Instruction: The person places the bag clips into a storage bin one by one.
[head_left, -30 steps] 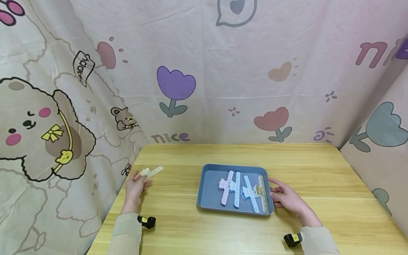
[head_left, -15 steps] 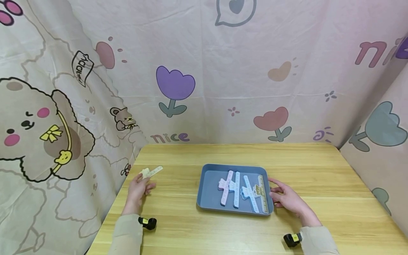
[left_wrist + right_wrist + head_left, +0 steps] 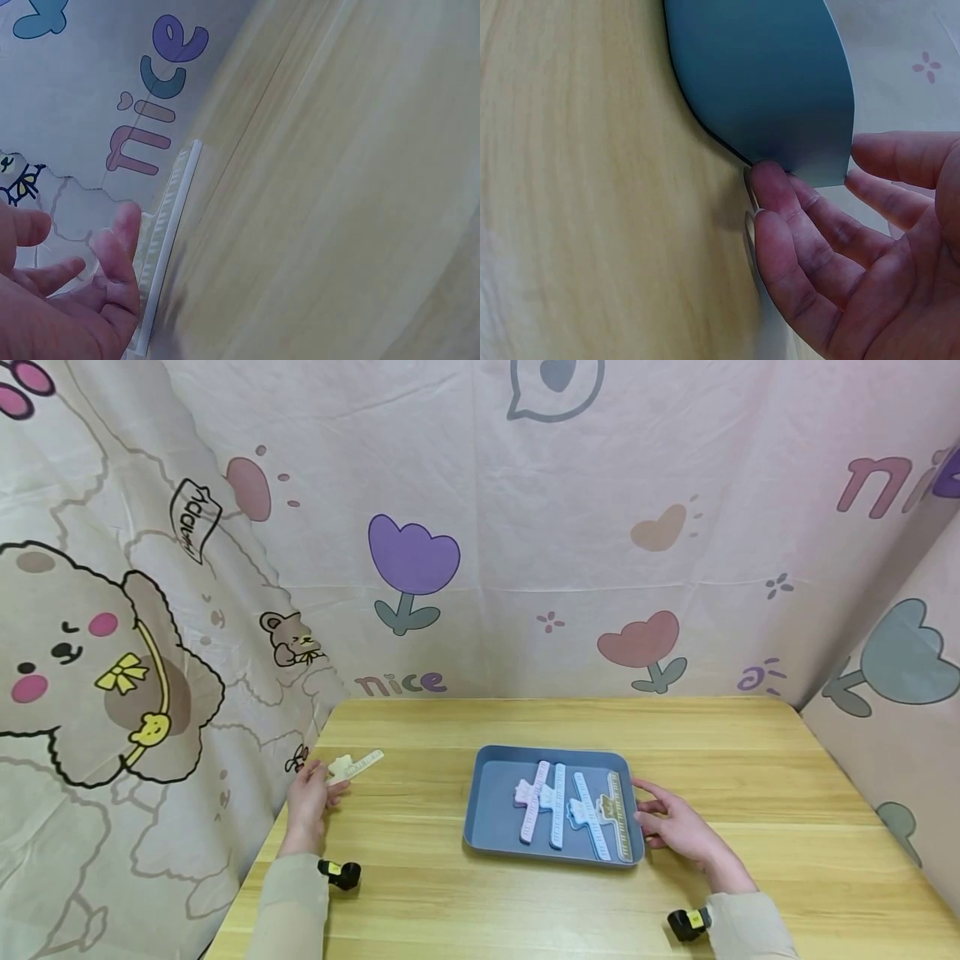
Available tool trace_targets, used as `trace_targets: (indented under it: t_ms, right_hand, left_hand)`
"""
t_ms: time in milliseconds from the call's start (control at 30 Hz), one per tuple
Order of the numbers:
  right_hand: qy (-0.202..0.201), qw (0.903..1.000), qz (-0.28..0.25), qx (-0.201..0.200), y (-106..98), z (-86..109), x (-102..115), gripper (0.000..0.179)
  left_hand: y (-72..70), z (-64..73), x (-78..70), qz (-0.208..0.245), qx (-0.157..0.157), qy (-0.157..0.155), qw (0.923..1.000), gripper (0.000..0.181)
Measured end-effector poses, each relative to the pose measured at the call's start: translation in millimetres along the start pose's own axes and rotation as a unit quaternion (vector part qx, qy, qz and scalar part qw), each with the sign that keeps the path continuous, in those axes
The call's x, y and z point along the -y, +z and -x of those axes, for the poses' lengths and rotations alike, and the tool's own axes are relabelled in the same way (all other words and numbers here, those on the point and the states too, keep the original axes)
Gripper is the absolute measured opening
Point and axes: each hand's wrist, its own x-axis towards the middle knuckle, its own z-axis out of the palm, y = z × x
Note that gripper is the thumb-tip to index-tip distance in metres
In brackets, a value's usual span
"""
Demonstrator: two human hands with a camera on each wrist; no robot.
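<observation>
A cream ruler clip with a bear-shaped grip lies at the table's left edge. My left hand is just beside it, fingers loosely bent and spread; in the left wrist view the fingers overlap part of the clip, and whether they touch it I cannot tell. A blue-grey tray holds several ruler clips: a pink one, two light blue ones and a clear one with gold. My right hand rests its fingertips against the tray's right outer wall, with nothing gripped.
The wooden table runs back to a cloth printed with flowers, hearts and bears. A black wrist camera sits on each sleeve, left and right.
My left hand shifted slightly forward and right, then drew back left beside the cream ruler clip, which stays nearly in place. My right hand and the tray have not moved.
</observation>
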Motion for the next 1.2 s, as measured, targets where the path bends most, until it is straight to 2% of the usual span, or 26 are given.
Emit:
trace_targets:
  t_ms: [233, 333, 600, 933, 1067, 1200]
  right_hand:
    - [0.0, 1.0, 0.005, 0.002, 0, -1.1, -1, 0.063]
    - [-0.001, 1.0, 0.004, 0.004, 0, -1.4, -1, 0.063]
    - [-0.005, 1.0, 0.001, 0.008, -1, -1.9, 0, 0.063]
    - [-0.002, 1.0, -0.005, 0.006, 0, -2.5, -1, 0.063]
    - [-0.003, 1.0, -0.003, 0.004, 0, -2.0, -1, 0.063]
    - [-0.001, 1.0, 0.001, 0.002, -1, -2.4, -2, 0.062]
  left_hand:
    - [-1.9, -4.5, 0.2, -0.004, 0.042, -0.014, 0.999, 0.064]
    - [-3.0, -5.9, 1.1, -0.009, 0.05, -0.018, 0.9986, 0.065]
    - [-4.9, -8.0, 2.5, -0.021, 0.054, -0.024, 0.998, 0.065]
    - [-0.6, -0.4, 0.2, -0.071, 0.041, -0.052, 0.9953, 0.062]
    - [0.4, 5.2, -0.1, -0.07, 0.066, -0.066, 0.9931, 0.064]
    - [1.6, 8.5, 3.0, -0.088, 0.106, -0.07, 0.988, 0.063]
